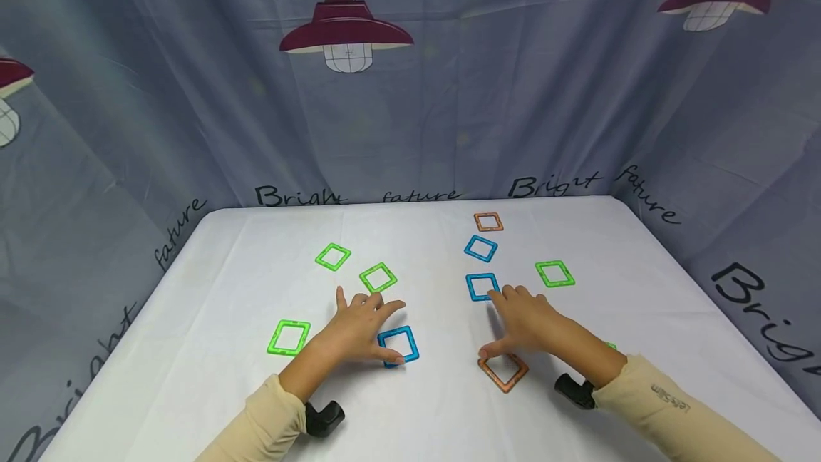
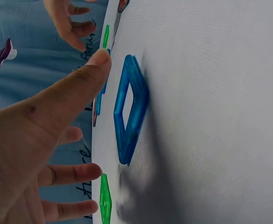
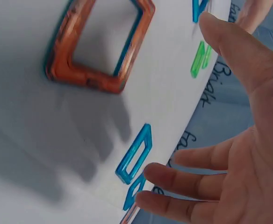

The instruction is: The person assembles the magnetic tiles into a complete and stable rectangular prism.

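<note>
My left hand [image 1: 359, 330] hovers with fingers spread over a blue square frame [image 1: 414, 343]; in the left wrist view the thumb is apart from this blue frame [image 2: 139, 100]. To its left lies a green square frame [image 1: 274, 336], with another green frame [image 1: 370, 269] just beyond the fingers. My right hand [image 1: 527, 319], fingers spread, is above an orange square frame [image 1: 517, 381]. Nothing is held there: the right wrist view shows a gap between the hand and the orange frame [image 3: 89, 81]. The right fingertips overlap a second blue frame [image 1: 469, 288] in the head view.
Farther back on the white table [image 1: 410, 227] lie a blue frame [image 1: 486, 239], an orange frame [image 1: 490, 229] and a green frame [image 1: 323, 251]. One more green frame [image 1: 561, 284] is at the right. The right wrist mostly hides another green piece [image 1: 611, 345]. A printed curtain [image 1: 449, 113] surrounds the table.
</note>
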Demonstrator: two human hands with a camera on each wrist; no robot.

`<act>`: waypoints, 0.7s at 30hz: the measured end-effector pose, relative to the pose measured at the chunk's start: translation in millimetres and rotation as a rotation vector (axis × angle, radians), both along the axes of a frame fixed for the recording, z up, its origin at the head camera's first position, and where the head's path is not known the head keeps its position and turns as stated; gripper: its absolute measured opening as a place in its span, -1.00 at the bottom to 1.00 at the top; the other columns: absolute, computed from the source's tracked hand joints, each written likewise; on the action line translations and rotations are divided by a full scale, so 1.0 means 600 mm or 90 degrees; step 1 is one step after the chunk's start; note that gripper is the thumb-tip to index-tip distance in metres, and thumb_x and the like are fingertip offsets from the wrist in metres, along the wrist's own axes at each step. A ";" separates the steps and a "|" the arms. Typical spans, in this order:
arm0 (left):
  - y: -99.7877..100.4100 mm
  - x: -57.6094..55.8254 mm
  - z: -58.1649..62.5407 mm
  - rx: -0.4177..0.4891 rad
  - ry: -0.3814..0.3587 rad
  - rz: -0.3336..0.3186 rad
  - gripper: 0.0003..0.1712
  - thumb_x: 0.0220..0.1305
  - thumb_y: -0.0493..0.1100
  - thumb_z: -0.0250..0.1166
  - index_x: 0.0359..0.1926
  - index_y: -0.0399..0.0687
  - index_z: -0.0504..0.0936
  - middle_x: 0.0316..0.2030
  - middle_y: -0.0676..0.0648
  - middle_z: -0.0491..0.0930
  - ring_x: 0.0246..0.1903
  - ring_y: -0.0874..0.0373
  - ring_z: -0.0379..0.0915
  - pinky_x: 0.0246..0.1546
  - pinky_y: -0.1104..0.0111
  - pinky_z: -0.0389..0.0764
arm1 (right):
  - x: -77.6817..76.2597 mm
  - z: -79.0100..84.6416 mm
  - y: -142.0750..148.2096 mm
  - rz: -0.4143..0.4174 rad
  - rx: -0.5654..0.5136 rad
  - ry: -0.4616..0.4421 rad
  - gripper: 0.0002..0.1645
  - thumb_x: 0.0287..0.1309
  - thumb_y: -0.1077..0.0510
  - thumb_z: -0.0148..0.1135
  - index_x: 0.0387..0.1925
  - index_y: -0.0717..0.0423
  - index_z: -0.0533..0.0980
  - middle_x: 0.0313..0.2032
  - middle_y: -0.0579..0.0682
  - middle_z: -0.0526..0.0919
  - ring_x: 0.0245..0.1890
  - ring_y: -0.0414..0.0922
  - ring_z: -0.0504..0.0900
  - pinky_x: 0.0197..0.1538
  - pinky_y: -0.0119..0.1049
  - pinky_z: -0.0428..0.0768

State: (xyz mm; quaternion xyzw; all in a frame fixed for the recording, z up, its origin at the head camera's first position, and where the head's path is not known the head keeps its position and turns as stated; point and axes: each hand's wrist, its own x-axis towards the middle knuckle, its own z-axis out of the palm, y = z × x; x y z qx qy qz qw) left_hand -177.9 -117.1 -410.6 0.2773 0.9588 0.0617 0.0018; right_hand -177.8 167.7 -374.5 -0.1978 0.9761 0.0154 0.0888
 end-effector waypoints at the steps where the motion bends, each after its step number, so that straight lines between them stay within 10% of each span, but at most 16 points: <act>1: 0.000 0.001 -0.001 -0.002 -0.001 -0.001 0.01 -0.29 0.49 0.29 0.23 0.21 0.33 -0.09 -0.02 0.43 -0.02 -0.11 0.35 0.06 -0.44 -0.01 | 0.004 0.000 0.000 -0.001 0.000 -0.006 0.22 -0.40 -0.50 0.31 0.12 0.33 0.32 0.02 0.28 0.46 0.02 0.19 0.43 -0.13 0.19 0.50; 21: 0.012 0.012 -0.009 -0.021 0.037 -0.008 -0.10 -0.27 0.46 0.31 0.11 0.15 0.46 -0.20 0.00 0.45 -0.19 -0.01 0.41 0.07 -0.36 0.13 | 0.045 -0.016 -0.010 -0.037 0.072 -0.010 -0.22 -0.57 -0.43 0.45 -0.56 0.15 0.45 -0.58 -0.01 0.38 -0.38 -0.04 0.31 -0.31 -0.02 0.40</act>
